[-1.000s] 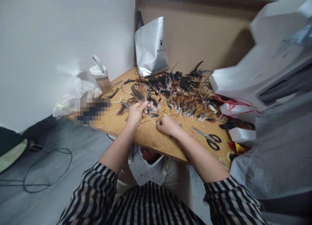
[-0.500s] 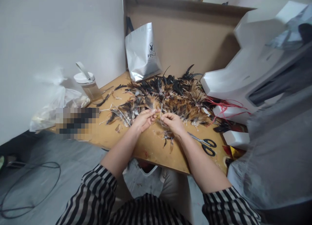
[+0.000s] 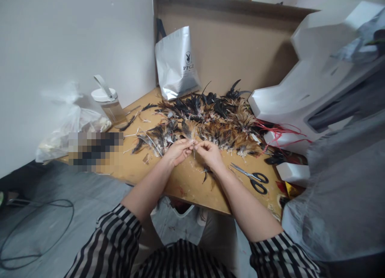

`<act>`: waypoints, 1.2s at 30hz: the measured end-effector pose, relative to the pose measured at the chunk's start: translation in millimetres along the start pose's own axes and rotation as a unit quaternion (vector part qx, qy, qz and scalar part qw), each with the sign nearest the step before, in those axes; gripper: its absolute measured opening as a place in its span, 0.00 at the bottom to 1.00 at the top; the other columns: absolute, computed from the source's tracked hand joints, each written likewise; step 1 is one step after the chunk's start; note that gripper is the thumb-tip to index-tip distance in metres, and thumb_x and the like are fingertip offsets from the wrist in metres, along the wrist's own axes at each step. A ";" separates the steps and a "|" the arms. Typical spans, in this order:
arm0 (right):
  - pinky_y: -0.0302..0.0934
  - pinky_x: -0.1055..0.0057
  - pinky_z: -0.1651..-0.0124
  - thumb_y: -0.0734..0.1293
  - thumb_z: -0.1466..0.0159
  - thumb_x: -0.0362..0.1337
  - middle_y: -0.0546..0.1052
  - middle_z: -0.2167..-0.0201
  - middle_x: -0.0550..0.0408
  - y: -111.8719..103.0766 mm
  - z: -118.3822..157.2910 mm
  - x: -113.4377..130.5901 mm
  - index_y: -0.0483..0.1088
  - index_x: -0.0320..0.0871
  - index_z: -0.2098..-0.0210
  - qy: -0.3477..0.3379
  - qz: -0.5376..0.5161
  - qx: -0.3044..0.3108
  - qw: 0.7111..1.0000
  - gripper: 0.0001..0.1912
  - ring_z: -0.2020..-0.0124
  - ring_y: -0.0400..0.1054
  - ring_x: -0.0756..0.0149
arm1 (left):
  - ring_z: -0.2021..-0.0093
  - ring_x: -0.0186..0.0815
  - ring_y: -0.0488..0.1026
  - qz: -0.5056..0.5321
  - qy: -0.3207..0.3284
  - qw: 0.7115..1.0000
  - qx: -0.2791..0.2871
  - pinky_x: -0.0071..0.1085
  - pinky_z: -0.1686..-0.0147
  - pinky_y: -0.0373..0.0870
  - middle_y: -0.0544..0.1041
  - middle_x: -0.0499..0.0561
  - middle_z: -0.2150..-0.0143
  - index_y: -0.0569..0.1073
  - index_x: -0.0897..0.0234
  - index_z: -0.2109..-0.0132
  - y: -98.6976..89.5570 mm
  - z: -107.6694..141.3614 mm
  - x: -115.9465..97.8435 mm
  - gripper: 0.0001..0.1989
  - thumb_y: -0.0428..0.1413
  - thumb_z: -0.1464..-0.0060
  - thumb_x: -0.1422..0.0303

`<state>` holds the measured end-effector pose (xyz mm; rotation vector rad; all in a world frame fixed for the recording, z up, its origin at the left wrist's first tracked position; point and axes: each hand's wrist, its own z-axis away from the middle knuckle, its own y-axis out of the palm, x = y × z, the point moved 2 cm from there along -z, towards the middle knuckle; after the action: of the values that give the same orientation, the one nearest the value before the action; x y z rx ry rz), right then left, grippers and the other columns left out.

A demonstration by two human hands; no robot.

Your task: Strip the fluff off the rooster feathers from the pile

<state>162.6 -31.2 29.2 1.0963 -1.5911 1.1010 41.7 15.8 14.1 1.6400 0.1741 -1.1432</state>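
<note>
My left hand (image 3: 179, 151) is closed in a pinch on the base of a small brown-grey feather bunch (image 3: 189, 129), whose tips fan out away from me. Right against it, my right hand (image 3: 209, 153) pinches at the same base, fingertips meeting those of the left. A thin pale strip (image 3: 194, 153) shows below the touching fingertips; most of it is hidden. Beyond both hands lie rows of feather bunches (image 3: 222, 135), brown in front and black (image 3: 207, 101) behind. A few loose dark feathers (image 3: 205, 174) rest under my right wrist.
Black-handled scissors (image 3: 252, 178) lie right of my right forearm. Red strings (image 3: 279, 134) hang by white foam (image 3: 270, 101) at the right. A silver bag (image 3: 174, 65), a lidded drink bottle (image 3: 112, 107) and a plastic bag (image 3: 57, 137) stand along the back and left of the wooden table (image 3: 192, 187).
My right hand has moved slightly left to meet my left fingertips. The pale strip, upright between the hands before, is now mostly covered by the fingers at the feather base.
</note>
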 end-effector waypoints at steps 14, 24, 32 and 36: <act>0.43 0.78 0.82 0.70 0.54 0.44 0.70 0.81 0.58 -9.3 -2.9 7.6 0.69 0.39 0.74 0.094 -0.212 0.052 0.971 0.14 0.84 0.52 0.78 | 0.81 0.20 0.58 -0.053 -0.072 0.993 0.072 0.16 0.83 0.51 0.66 0.48 0.80 0.74 0.74 0.69 4.7 7.6 2.8 0.09 0.60 0.57 0.71; 0.44 0.80 0.84 0.70 0.53 0.43 0.66 0.79 0.61 -26.0 -7.8 9.5 0.64 0.42 0.75 0.083 -0.278 0.006 0.957 0.13 0.84 0.53 0.79 | 0.79 0.20 0.62 -0.019 -0.083 0.994 0.063 0.16 0.83 0.54 0.72 0.53 0.71 0.73 0.74 0.70 5.0 10.7 1.6 0.07 0.60 0.58 0.74; 0.56 0.80 0.78 0.68 0.50 0.41 0.73 0.70 0.60 -37.5 -8.9 8.5 0.62 0.45 0.73 0.083 -0.350 0.035 0.932 0.11 0.79 0.62 0.78 | 0.76 0.22 0.68 -0.030 -0.080 0.996 0.037 0.16 0.78 0.62 0.74 0.54 0.71 0.73 0.74 0.70 4.1 9.6 1.8 0.04 0.59 0.57 0.75; 0.58 0.79 0.77 0.68 0.49 0.42 0.73 0.70 0.60 -42.5 -11.4 4.0 0.63 0.45 0.72 0.064 -0.340 0.024 0.938 0.11 0.77 0.64 0.77 | 0.75 0.23 0.69 -0.039 -0.073 0.996 0.030 0.15 0.77 0.64 0.74 0.54 0.72 0.73 0.75 0.70 4.4 9.1 1.4 0.04 0.58 0.56 0.76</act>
<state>204.5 -30.1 42.9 1.4267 -0.9565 0.7178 39.9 6.0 16.4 1.6062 0.1106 -1.3341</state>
